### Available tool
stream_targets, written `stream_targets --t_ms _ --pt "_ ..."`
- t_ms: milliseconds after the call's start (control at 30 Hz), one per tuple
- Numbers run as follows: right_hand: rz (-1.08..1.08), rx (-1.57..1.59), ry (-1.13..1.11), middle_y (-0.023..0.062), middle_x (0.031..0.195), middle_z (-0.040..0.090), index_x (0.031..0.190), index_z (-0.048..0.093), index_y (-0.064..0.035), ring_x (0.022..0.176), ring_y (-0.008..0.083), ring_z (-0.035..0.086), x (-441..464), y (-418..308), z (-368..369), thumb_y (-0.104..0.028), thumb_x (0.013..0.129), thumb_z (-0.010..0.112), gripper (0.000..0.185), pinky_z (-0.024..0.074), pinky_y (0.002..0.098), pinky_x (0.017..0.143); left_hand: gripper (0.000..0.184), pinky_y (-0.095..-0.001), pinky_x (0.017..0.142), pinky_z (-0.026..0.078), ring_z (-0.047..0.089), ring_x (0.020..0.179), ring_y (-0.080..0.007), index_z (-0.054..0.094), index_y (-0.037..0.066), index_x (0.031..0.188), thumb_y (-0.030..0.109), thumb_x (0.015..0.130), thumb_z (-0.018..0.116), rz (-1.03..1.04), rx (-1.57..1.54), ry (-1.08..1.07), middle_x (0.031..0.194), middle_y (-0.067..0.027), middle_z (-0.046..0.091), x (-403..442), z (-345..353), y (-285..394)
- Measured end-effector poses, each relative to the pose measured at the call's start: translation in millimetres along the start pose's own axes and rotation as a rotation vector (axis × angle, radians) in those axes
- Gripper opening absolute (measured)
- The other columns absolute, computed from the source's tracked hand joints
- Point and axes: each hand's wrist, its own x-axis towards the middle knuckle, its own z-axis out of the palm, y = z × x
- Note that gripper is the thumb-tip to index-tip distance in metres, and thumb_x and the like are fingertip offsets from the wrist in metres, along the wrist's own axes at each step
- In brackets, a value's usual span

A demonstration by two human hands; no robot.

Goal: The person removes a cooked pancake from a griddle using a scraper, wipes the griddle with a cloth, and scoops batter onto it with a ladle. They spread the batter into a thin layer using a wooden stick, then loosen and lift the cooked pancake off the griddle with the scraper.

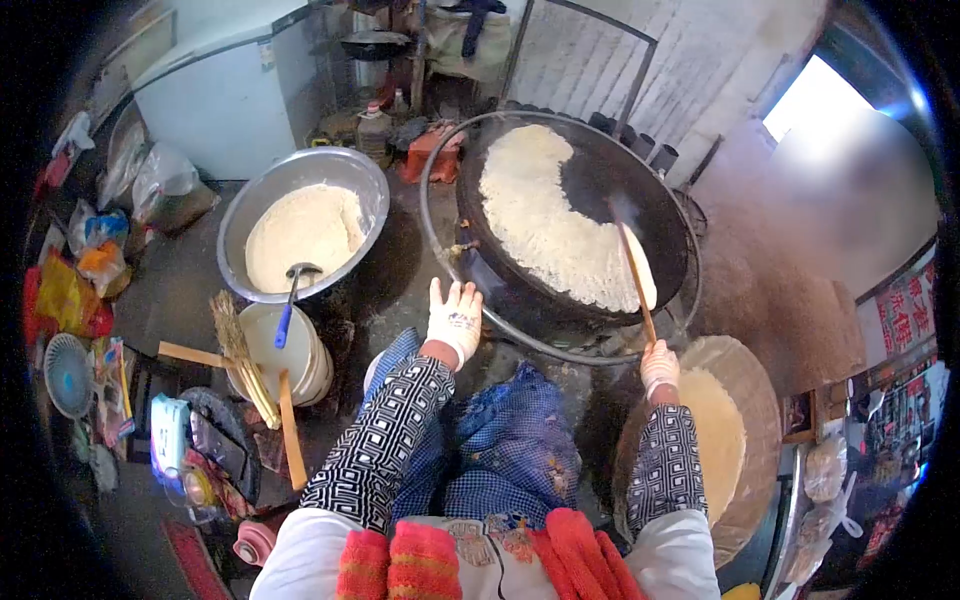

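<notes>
At upper left, a metal basin (376, 205) holds batter (300, 235) (a blue-handled ladle (284, 326) leans there). At centre, the left grip (455, 320) is spread, empty, beside a metal ring (425, 210); upper right of centre, a pale sheet (540, 222) partly covers a dark griddle (605, 180), and a wooden stick (638, 285), clasped in the right grip (660, 368), crosses its edge.

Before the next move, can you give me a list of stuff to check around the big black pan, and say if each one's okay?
1. Right hand gripping the wooden stick: ok, fingers closed around it.
2. Left hand free: ok, open and holding nothing.
3. Left hand clear of the metal ring: cannot tell; it's very near.
4. Pale layer covering the whole black pan: not ok, a dark patch shows.
5. Ladle set in the metal bowl: ok, handle over the rim.
</notes>
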Motion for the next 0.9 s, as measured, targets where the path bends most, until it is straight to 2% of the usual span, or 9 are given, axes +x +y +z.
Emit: stream_targets --t_ms 133,267,300,367,400,433,500,633,900 --pt "-0.141 -0.044 -0.038 0.0274 0.077 0.064 0.092 0.056 -0.0055 0.074 0.0467 0.063 -12 -14 -6 -0.036 0.096 0.048 0.032 0.0485 0.0562 0.066 0.046 -0.0642 0.115 0.004 0.031 0.142 -0.0262 0.043 0.009 0.142 0.016 0.098 0.033 -0.065 -0.036 -0.036 0.153 -0.0075 0.037 8 -9 -10" --pt "0.121 0.207 -0.051 0.0233 0.077 0.066 0.091 0.057 -0.0068 0.072 0.041 0.065 3 -12 -5 -0.036 0.097 0.046 0.031 0.0514 0.0522 0.065 0.049 -0.0626 0.115 0.008 0.035 0.139 -0.0289 0.046 0.005 0.138 0.023 0.093 0.047 -0.057 0.103 0.062 0.148 -0.0111 0.042 19 0 -28" --pt "-0.076 0.031 0.031 0.0204 0.076 0.068 0.09 0.058 -0.0067 0.069 0.0382 0.066 1 -21 -14 -0.034 0.097 0.046 0.031 0.053 0.0501 0.062 0.053 -0.0624 0.115 0.009 0.036 0.138 -0.0299 0.046 0.003 0.137 0.027 0.09 0.052 -0.028 0.115 0.083 0.146 -0.0126 0.044 14 -6 -27" --pt "-0.084 0.105 -0.096 0.0166 0.072 0.068 0.09 0.057 -0.0032 0.062 0.0345 0.067 -26 -57 -64 -0.029 0.095 0.049 0.028 0.0533 0.0503 0.057 0.061 -0.062 0.115 0.01 0.038 0.136 -0.0316 0.047 0.001 0.135 0.034 0.085 0.06 0.112 0.059 0.205 0.142 -0.0153 0.047 10 -8 -8" --pt "-0.325 -0.067 -0.099 0.0178 0.072 0.068 0.089 0.057 -0.0014 0.066 0.034 0.068 -35 -58 -64 -0.026 0.094 0.048 0.026 0.0543 0.0494 0.059 0.066 -0.0619 0.114 0.01 0.038 0.135 -0.0323 0.048 0.001 0.134 0.037 0.082 0.063 0.207 -0.028 0.273 0.14 -0.0165 0.048 7 -4 3" --pt "-0.29 0.131 -0.072 0.0196 0.076 0.068 0.092 0.059 -0.0002 0.071 0.0349 0.069 -34 -47 -28 -0.024 0.094 0.045 0.027 0.0546 0.0493 0.062 0.064 -0.0621 0.114 0.008 0.038 0.135 -0.0322 0.047 0.001 0.135 0.035 0.083 0.06 0.269 -0.136 0.225 0.138 -0.0169 0.05 -7 -21 16" --pt "0.056 0.308 -0.104 0.0206 0.082 0.069 0.096 0.061 0.0017 0.079 0.0364 0.069 -40 -64 -66 -0.024 0.095 0.042 0.032 0.0538 0.0499 0.066 0.064 -0.0622 0.115 0.007 0.036 0.136 -0.0333 0.046 -0.001 0.136 0.034 0.084 0.058 0.295 -0.154 0.102 0.139 -0.0185 0.049 -19 -32 40" --pt "0.006 0.235 -0.051 0.0218 0.085 0.069 0.096 0.059 0.0014 0.081 0.0352 0.07 -16 -69 -60 -0.019 0.093 0.044 0.026 0.0544 0.0485 0.069 0.073 -0.0634 0.115 -0.001 0.026 0.143 -0.0348 0.035 -0.007 0.143 0.036 0.087 0.054 0.277 -0.009 0.05 0.149 -0.0221 0.037 -15 1 23" --pt "0.035 0.199 -0.109 0.0172 0.087 0.071 0.101 0.059 -0.0032 0.082 0.0341 0.069 -4 -58 -32 -0.026 0.096 0.039 0.031 0.0548 0.0467 0.071 0.067 -0.062 0.115 0.0 0.027 0.143 -0.0359 0.04 -0.003 0.142 0.035 0.088 0.051 0.213 -0.027 -0.036 0.149 -0.0217 0.039 -1 2 8"
